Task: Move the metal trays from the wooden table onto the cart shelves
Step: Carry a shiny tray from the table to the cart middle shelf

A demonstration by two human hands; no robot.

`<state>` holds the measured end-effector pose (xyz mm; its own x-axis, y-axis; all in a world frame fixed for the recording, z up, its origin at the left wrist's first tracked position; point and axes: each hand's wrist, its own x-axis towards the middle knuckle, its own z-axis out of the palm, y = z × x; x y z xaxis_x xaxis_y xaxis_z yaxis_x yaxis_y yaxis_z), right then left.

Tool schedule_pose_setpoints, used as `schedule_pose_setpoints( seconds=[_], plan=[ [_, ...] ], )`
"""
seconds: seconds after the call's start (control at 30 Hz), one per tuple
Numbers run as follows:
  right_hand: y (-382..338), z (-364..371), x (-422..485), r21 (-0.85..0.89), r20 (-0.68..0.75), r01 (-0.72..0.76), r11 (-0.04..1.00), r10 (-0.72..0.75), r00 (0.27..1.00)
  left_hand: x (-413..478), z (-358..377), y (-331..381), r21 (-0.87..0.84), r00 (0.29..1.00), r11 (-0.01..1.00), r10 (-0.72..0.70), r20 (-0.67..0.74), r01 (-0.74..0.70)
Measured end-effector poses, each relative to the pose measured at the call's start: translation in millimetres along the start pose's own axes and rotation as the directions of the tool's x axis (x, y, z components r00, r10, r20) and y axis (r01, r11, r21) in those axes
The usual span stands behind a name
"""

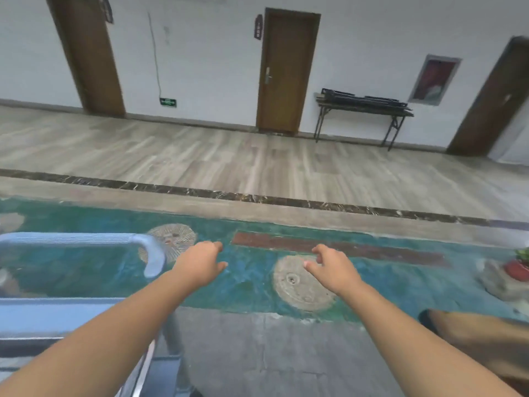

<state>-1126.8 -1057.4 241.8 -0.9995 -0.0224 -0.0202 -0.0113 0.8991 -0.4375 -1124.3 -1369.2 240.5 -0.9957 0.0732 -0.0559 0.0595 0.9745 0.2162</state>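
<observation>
The metal cart (43,313) stands at the lower left, its curved handle bar (86,239) above a flat shelf. My left hand (200,262) is stretched forward just right of the handle, fingers apart and holding nothing. My right hand (332,266) is stretched out over the carpet, also with spread fingers and nothing in it. A corner of the wooden table (481,336) shows at the lower right edge. No metal tray is in sight on the table corner or on the visible cart shelf.
A green patterned carpet (257,282) runs across the floor ahead, with wood-look flooring beyond. A dark folding table (363,113) with dark flat items stands against the far wall. Brown doors line that wall. A red potted plant (518,267) sits at the right edge.
</observation>
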Motion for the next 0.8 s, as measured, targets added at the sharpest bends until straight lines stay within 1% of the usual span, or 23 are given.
schedule_pose_setpoints(
  seconds=[0.13, 0.3, 0.53, 0.63, 0.8],
  plan=[
    [81, -45, -38, 0.02, -0.098, -0.176, 0.984, 0.177, 0.979, 23, 19, 94, 0.023, 0.983, 0.984, 0.177, 0.057, -0.178],
    [185, -92, -96, 0.062, -0.18, -0.359, 0.931, 0.364, 0.914, 29, 40, 211, 0.061, 0.927, 0.927, 0.364, 0.089, -0.37],
    [319, -147, -195, 0.111, -0.267, -0.492, 0.864, 0.502, 0.822, 3, 68, 384, 0.088, 0.842, 0.839, 0.526, 0.12, -0.537],
    [377, -169, -252, 0.154, -0.316, -0.566, 0.81, 0.583, 0.749, -15, 91, 465, 0.075, 0.777, 0.778, 0.608, 0.165, -0.624],
    [461, -193, -354, 0.249, -0.359, -0.697, 0.673, 0.732, 0.578, -49, 125, 590, 0.05, 0.638, 0.643, 0.741, 0.209, -0.764]
  ],
)
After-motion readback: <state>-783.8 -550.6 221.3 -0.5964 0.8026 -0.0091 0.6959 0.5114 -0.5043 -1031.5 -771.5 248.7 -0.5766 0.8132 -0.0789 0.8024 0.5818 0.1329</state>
